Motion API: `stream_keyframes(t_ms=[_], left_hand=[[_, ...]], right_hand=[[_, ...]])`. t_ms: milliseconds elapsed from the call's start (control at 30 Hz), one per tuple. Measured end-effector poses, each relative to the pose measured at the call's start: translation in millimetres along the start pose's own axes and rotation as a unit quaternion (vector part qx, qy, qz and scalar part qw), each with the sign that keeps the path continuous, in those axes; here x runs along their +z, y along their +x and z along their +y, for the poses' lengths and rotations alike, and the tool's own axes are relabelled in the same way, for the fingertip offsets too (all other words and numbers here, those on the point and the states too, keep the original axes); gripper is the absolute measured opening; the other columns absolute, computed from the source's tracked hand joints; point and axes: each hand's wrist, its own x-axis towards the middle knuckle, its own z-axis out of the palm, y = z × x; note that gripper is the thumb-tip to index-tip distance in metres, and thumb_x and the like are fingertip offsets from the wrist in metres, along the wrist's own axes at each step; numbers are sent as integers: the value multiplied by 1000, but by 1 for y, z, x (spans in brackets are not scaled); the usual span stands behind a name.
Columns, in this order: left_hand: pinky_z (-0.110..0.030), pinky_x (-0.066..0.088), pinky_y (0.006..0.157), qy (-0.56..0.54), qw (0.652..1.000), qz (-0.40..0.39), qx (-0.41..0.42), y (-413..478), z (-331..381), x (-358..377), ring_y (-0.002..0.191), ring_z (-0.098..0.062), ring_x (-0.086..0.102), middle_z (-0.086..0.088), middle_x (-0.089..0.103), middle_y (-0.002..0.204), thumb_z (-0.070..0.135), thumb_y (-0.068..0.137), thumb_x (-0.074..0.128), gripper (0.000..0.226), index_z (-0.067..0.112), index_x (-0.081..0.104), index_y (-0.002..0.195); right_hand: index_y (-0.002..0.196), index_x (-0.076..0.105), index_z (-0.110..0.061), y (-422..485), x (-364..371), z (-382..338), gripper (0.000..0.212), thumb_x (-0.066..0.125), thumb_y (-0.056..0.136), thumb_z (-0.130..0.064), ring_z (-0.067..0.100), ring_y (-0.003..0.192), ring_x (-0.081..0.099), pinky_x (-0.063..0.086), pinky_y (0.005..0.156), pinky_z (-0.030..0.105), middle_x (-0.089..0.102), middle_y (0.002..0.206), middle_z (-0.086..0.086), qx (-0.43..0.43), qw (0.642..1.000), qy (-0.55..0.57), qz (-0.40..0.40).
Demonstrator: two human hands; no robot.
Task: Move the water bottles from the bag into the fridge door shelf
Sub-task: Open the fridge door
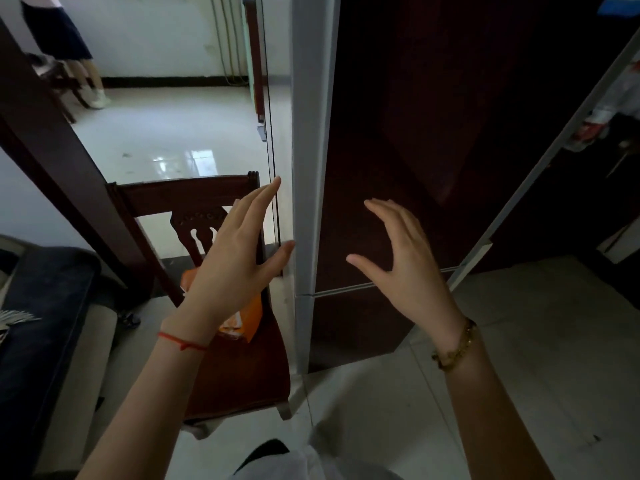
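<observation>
Both hands are raised in front of the closed fridge, so the step in hand looks like getting the door open, before any bottle is fetched. The left hand is open, its fingers straight and held together, with the thumb tip at the grey side edge of the fridge; whether it touches cannot be told. The right hand is open too, fingers spread and slightly bent before the dark door face, and it holds nothing.

The orange bag lies on the seat of the wooden chair just beside the fridge, partly hidden behind the left wrist. No water bottles can be seen, so they are presumably inside it. The door shelf is shut away out of sight.

As a judgement, the task has barely begun. The next move calls for hooking the fingers behind the edge of the upper door, above the seam, and swinging it wide. The chair stands close on the left, so the swing may need care. After that, 1 hand can reach down into the bag.
</observation>
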Motion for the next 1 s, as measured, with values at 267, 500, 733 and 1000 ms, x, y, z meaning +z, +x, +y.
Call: stream_keyframes(t_ms=[267,500,733,1000], left_hand=[[-33,30,116,-29,999,26,-29,41,-12,19,145,-15,32,-1,31,158,37,90,60,86,19,10,157],[-22,28,110,-98,992,19,-76,82,-22,34,143,-14,34,-5,31,158,26,90,65,90,13,7,157],[-35,36,115,-138,989,28,-43,97,-19,40,137,-16,43,-10,40,152,12,94,59,74,4,18,154],[-11,30,109,-135,990,16,-43,96,-24,37,136,-14,42,-10,41,148,5,97,48,66,10,17,156]], right_hand=[[150,26,-20,42,12,5,78,67,86,-35,14,150,8,18,121,37,17,160,-4,-46,999,7,6],[154,13,-21,80,31,1,81,61,91,-37,18,151,-4,16,121,51,3,163,-3,-56,998,-17,8],[154,10,-21,100,47,-3,80,58,92,-34,19,151,-6,15,121,52,0,163,-3,-51,998,-22,1],[154,10,-23,100,57,-6,80,59,92,-33,17,151,-7,15,121,52,-5,163,-6,-34,999,-20,16]])
